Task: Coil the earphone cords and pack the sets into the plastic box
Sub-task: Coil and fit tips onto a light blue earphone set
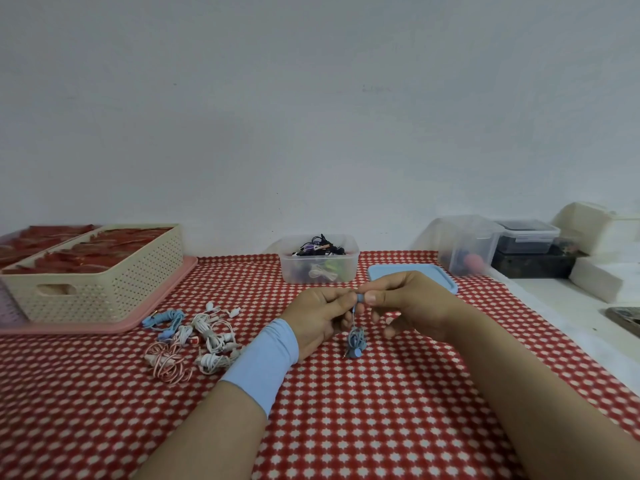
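Note:
A blue earphone set (356, 339) hangs as a small coiled bundle from a short cord above the red patterned tablecloth. Both hands pinch its top end between them: my left hand (320, 318), with a light blue wristband, and my right hand (408, 304). The clear plastic box (318, 270) stands behind the hands at the wall, holding several coiled sets, black ones on top. Its blue lid (414, 271) lies flat to the right of it. A heap of loose earphones (194, 339) in white, blue and pink lies left of my left forearm.
A cream perforated basket (100, 289) with red items sits on a pink tray (104, 323) at the left. At the far right stand clear containers (467, 244), a dark box (533, 263) and white blocks (595, 278) on a white surface.

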{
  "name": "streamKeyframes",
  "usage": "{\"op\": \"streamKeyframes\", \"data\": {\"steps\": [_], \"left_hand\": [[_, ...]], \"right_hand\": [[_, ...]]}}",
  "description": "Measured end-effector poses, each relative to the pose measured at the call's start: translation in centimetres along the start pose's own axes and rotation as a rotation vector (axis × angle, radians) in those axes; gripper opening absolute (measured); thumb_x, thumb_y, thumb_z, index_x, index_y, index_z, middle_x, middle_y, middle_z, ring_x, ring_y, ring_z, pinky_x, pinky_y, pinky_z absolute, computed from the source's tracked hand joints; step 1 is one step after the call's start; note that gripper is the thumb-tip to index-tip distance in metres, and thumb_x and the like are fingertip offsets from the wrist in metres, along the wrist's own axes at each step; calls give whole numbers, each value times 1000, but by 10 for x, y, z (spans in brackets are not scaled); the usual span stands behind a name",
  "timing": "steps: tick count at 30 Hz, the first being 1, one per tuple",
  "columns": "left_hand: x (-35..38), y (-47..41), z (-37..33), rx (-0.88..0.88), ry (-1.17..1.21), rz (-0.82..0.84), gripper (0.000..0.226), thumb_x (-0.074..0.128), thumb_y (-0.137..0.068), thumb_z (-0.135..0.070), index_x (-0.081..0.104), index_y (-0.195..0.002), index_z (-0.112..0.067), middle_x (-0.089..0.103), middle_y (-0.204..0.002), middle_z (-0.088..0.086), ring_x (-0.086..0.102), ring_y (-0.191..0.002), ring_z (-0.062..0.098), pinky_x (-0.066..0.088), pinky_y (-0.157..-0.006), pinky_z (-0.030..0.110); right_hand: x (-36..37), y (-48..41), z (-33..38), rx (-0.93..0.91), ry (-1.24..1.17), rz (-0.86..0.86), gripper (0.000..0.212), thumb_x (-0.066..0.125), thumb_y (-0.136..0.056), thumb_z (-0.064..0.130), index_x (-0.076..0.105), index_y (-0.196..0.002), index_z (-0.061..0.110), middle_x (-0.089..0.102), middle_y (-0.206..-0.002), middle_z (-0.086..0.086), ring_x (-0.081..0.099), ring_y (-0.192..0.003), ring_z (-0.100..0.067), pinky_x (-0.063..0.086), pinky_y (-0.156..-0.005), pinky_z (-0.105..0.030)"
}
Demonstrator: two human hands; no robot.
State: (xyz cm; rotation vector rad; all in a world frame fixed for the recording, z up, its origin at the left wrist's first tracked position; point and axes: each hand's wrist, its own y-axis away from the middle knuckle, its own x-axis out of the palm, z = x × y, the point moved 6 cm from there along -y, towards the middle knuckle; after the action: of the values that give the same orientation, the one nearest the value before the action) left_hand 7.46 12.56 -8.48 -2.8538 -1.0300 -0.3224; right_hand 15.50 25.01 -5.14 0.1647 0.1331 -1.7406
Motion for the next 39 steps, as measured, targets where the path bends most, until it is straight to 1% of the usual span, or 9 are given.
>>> {"op": "streamKeyframes", "data": {"steps": [4,9,15,24,27,31,35,37,39], "left_hand": [[-5,-1,-3,57,-34,-87,15,59,-96,-11,72,-103,-6,71,-78,1,59,-69,10,53,-68,22],[-12,-2,-8,173,-263,-204,12,67,-91,-13,76,-99,-13,73,-76,0,61,-67,11,54,-72,27],[-12,-1,-10,206,-358,-236,11,69,-90,-11,74,-99,-8,72,-70,-4,61,-60,6,53,-65,18],[-14,-4,-6,142,-322,-211,11,68,-91,-20,76,-93,-13,71,-74,1,62,-68,14,56,-81,37],[-13,-4,-4,106,-312,-189,13,67,-92,-21,76,-95,-12,71,-76,2,62,-70,15,53,-78,34],[-11,-4,-4,86,-339,-161,17,63,-95,-23,75,-99,-12,74,-83,2,63,-71,14,54,-71,29],[-10,-4,-10,128,-436,-177,12,65,-93,-23,74,-96,-15,70,-73,-8,62,-66,7,51,-64,19],[-12,-3,-16,169,-581,-215,8,69,-90,-25,73,-94,-19,70,-76,-11,63,-69,1,48,-65,12],[-16,-5,-15,151,-743,-238,11,73,-86,-33,73,-92,-23,71,-89,-12,64,-84,1,48,-76,14]], "right_hand": [[1,1,6,-48,-1,-68,14,69,-92,13,81,-99,16,76,-96,-11,65,-69,-14,56,-56,-31],[2,2,8,-100,61,-125,14,72,-91,12,80,-100,19,78,-93,-7,71,-74,-14,61,-62,-32],[2,-2,3,-103,105,-195,12,74,-89,10,81,-94,19,78,-88,-7,73,-76,-11,64,-68,-39],[0,-4,5,-164,215,-194,12,76,-88,12,81,-97,18,78,-84,-4,71,-72,-14,61,-67,-38],[-2,-6,6,-185,280,-186,13,78,-87,19,81,-99,23,78,-87,-3,72,-74,-16,61,-65,-34],[-5,-6,9,-209,321,-206,9,79,-85,17,82,-93,20,78,-82,0,67,-62,-10,54,-53,-21],[-10,-5,12,-203,355,-203,7,75,-88,26,81,-93,24,78,-81,6,68,-60,-12,47,-47,-17],[-23,-5,12,-201,419,-288,7,73,-91,28,79,-90,27,77,-84,7,64,-56,-6,48,-51,-16],[-38,-7,8,-174,530,-348,7,73,-91,25,80,-90,28,76,-94,13,65,-67,1,51,-66,-17]]}}
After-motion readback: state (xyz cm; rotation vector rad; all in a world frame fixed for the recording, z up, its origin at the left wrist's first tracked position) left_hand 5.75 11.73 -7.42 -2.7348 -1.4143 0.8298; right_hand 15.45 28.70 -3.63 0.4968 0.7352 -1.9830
